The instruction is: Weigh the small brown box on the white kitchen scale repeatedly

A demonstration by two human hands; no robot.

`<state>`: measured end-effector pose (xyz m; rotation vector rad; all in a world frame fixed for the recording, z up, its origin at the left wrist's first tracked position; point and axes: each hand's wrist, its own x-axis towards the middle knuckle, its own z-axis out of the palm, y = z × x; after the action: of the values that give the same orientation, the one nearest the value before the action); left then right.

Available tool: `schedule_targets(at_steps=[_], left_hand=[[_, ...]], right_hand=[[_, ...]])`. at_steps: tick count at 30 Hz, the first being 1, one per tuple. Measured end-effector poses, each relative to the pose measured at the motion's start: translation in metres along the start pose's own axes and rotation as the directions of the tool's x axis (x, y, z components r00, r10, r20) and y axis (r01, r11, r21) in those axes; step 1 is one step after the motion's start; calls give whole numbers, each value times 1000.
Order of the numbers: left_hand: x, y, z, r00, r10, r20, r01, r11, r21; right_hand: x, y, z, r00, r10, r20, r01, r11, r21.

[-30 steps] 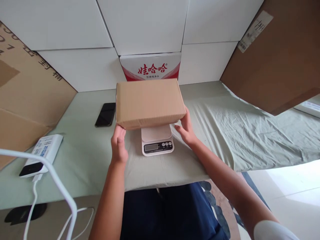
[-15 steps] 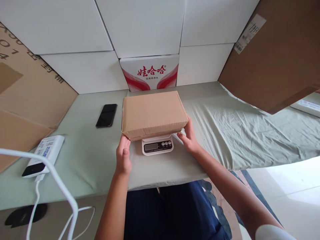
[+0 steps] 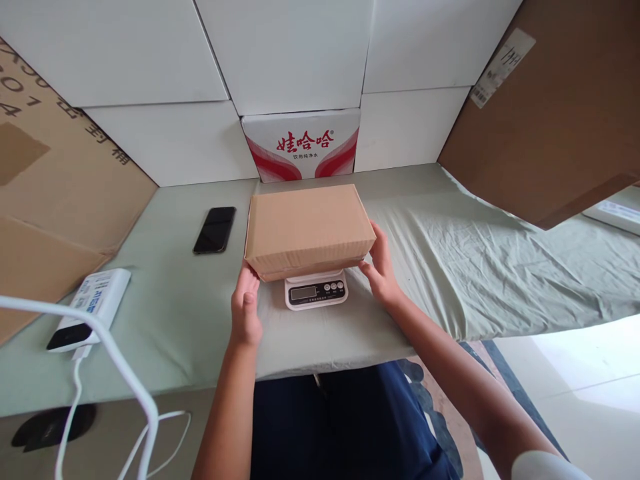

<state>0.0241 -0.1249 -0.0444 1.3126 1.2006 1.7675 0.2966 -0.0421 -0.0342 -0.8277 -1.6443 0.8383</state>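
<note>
A closed brown cardboard box [image 3: 310, 223] sits over the back of a small white kitchen scale [image 3: 316, 301], hiding most of its platform. The scale's grey display and round buttons show in front of the box. My left hand [image 3: 246, 307] grips the box at its near left corner, fingers partly hidden under its edge. At the near right corner, my right hand [image 3: 381, 267] holds the other side, thumb low at the front. Whether the box rests fully on the scale I cannot tell.
Left of the box lies a black smartphone [image 3: 215, 230]. A white power bank [image 3: 93, 310] with a white cable [image 3: 120, 367] is farther left. White boxes, one with red print [image 3: 304, 147], stand behind. Large cardboard panels [image 3: 550, 120] flank both sides of the green cloth [image 3: 450, 267].
The box has tilted or shifted very slightly between my hands, its left end moving a little to the right. Both hands keep their hold; the view has shifted slightly.
</note>
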Motion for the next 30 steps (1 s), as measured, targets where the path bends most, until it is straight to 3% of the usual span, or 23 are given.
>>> schedule_targets(at_steps=[5,8,11,13,16,18,23,30], left_hand=[[-2,6,3,1000,-23,-3,23,1000,-14],[8,20,6,998,39,40,-38,999,-6],[43,37,8,987,147,60,-145,989,-29],[76,36,10,983,162,87,-160,987,-30],[123,11,14,994,80,69,-76,995,-59],[140,-16,16,999,16,51,-12,995,-94],[138,-65,17,992,-125,4,124,985,-120],[139,-81,16,982,-182,-45,177,979,-102]], right_hand=[[-1,-5,1,1000,24,17,-25,998,59],[9,-18,3,998,26,53,-30,996,80],[38,-31,4,999,-35,12,34,997,71],[67,-29,5,995,-100,-27,101,994,37],[109,-3,13,976,-211,-45,211,977,-11],[126,23,20,974,-225,-37,225,974,-6],[126,67,33,997,-67,-44,68,997,22],[123,70,31,999,39,-18,-38,999,38]])
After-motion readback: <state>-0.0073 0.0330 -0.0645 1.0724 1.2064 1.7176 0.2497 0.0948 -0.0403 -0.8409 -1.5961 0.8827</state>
